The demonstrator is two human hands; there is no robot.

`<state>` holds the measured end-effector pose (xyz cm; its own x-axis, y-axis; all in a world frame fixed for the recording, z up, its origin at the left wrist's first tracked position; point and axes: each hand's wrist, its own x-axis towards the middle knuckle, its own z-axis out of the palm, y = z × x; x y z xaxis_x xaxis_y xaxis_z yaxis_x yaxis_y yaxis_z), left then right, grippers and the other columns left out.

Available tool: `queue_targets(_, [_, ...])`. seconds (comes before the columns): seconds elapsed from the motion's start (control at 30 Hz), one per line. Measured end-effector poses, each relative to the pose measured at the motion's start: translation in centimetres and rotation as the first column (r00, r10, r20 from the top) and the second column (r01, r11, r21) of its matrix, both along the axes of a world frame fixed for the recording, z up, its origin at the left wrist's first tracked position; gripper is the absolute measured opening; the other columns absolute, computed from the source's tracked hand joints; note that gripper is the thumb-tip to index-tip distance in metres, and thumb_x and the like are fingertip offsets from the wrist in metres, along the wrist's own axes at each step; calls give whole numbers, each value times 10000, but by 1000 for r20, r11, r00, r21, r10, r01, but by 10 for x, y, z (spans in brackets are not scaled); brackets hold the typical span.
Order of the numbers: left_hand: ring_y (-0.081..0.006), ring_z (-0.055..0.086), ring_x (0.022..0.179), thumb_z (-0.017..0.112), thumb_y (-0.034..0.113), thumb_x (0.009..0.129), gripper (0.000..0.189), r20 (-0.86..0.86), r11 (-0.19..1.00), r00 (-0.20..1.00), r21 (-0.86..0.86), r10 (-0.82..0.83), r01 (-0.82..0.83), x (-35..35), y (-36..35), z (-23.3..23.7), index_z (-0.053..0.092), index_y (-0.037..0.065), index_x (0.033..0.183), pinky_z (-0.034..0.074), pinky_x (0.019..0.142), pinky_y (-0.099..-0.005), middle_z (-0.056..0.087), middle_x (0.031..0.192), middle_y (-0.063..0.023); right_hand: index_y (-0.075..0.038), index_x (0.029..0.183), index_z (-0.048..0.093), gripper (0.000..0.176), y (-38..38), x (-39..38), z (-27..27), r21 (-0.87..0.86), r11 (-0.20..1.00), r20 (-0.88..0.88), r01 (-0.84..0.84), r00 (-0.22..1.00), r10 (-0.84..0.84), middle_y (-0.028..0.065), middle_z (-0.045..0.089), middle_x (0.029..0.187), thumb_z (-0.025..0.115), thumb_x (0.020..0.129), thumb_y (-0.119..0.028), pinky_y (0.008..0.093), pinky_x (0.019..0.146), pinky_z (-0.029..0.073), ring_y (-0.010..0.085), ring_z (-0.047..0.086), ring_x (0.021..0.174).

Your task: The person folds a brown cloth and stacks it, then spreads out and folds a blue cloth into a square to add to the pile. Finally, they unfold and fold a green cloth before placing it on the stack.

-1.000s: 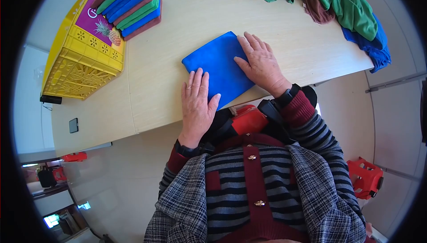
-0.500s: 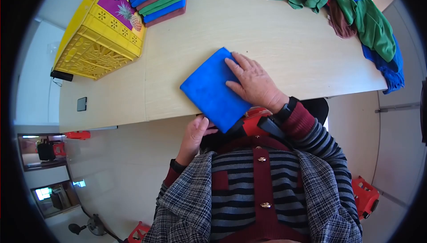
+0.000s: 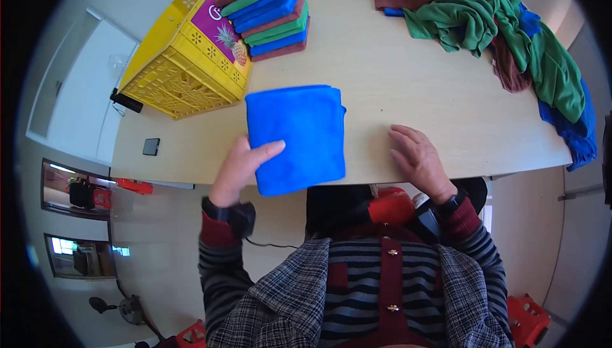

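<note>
A folded blue towel (image 3: 298, 137) is held up over the front edge of the table (image 3: 363, 118). My left hand (image 3: 239, 166) grips its left side, thumb on top and the other fingers hidden beneath. To the right of the towel, my right hand (image 3: 417, 160) is at the table edge, apart from it, fingers together but stretched out and holding nothing. Beyond the towel stands a stack of folded towels (image 3: 274, 20) in brown, green and blue.
A yellow plastic crate (image 3: 191, 61) stands left of the stack. Loose green, red, brown and blue cloths (image 3: 459, 23) lie heaped at the back right, some hanging over the edge. A small dark flat object (image 3: 151, 146) lies at the left. Red stools (image 3: 528, 319) stand on the floor.
My left hand has moved up and left, now holding the blue towel, which has turned squarer to me. My right hand has let go and moved right and down. The view has shifted.
</note>
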<state>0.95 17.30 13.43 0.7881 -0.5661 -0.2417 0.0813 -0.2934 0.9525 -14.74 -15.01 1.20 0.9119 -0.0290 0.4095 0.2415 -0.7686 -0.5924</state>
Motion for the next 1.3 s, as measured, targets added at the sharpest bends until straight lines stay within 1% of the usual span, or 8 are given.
queue_targets(0.1, [-178, 665, 1081, 752, 257, 923, 520, 226, 983, 962, 139, -153, 123, 66, -23, 52, 593, -19, 1333, 549, 940, -361, 696, 1203, -97, -17, 1232, 651, 335, -23, -20, -1, 14, 994, 47, 112, 993, -112, 181, 640, 1300, 672, 909, -104, 464, 1080, 455, 389, 578, 1242])
queue_targets(0.23, [-217, 669, 1138, 753, 294, 930, 562, 252, 986, 961, -85, -118, 143, 150, -61, 111, 560, 22, 1382, 544, 991, -374, 677, 1288, -102, -14, 1176, 666, 312, -32, -33, -3, -53, 973, 75, 226, 972, -222, 177, 648, 1277, 674, 867, -55, 467, 1075, 458, 384, 581, 1239])
queue_targets(0.33, [-276, 612, 1244, 725, 281, 963, 587, 199, 958, 980, -285, 26, 32, 226, -95, 140, 497, 62, 1458, 499, 1073, -427, 620, 1390, -113, -9, 1159, 664, 330, -28, -30, -1, -128, 945, 65, 301, 953, -295, 170, 648, 1270, 685, 832, -47, 467, 1074, 460, 378, 581, 1242])
queue_targets(0.4, [-316, 563, 1312, 708, 255, 979, 578, 72, 740, 978, -665, 198, -100, 272, -119, 150, 470, 63, 1469, 482, 1098, -487, 573, 1445, -147, -6, 1159, 663, 335, -24, -28, 3, -133, 935, 67, 330, 944, -324, 170, 648, 1270, 690, 828, -52, 467, 1074, 460, 377, 580, 1245])
queue_targets(0.57, [-346, 530, 1346, 657, 224, 1011, 478, -194, 576, 955, -765, 223, -290, 387, -145, 97, 489, 58, 1427, 466, 1115, -548, 562, 1441, -176, 13, 1157, 657, 360, -21, -27, 3, -159, 906, 60, 392, 920, -388, 178, 640, 1273, 706, 815, -88, 470, 1071, 452, 375, 567, 1259])
queue_targets(0.73, [-365, 551, 1320, 610, 212, 1032, 372, -445, 537, 855, -668, 268, -516, 404, -148, 83, 523, 34, 1347, 462, 1123, -560, 585, 1400, -179, 10, 1149, 659, 358, -21, -25, 5, -164, 896, 42, 413, 910, -412, 174, 643, 1273, 714, 806, -74, 472, 1064, 463, 380, 573, 1255])
queue_targets(1.03, [-382, 554, 1313, 565, 260, 1052, 388, -458, 537, 845, -655, 278, -532, 383, -151, 93, 519, 6, 1342, 470, 1110, -573, 596, 1374, -209, 20, 1168, 644, 377, -23, -30, 2, -192, 877, 12, 440, 895, -446, 180, 624, 1294, 710, 831, -134, 473, 1076, 442, 365, 554, 1277])
queue_targets(1.3, [-305, 641, 1207, 602, 285, 1040, 416, -319, 740, 945, -618, 72, -265, 333, -118, 56, 550, -70, 1250, 562, 1012, -413, 637, 1287, -222, -1, 1158, 660, 317, -26, -33, 6, -146, 910, 56, 389, 921, -385, 160, 644, 1260, 686, 866, -123, 464, 1069, 457, 360, 576, 1251])
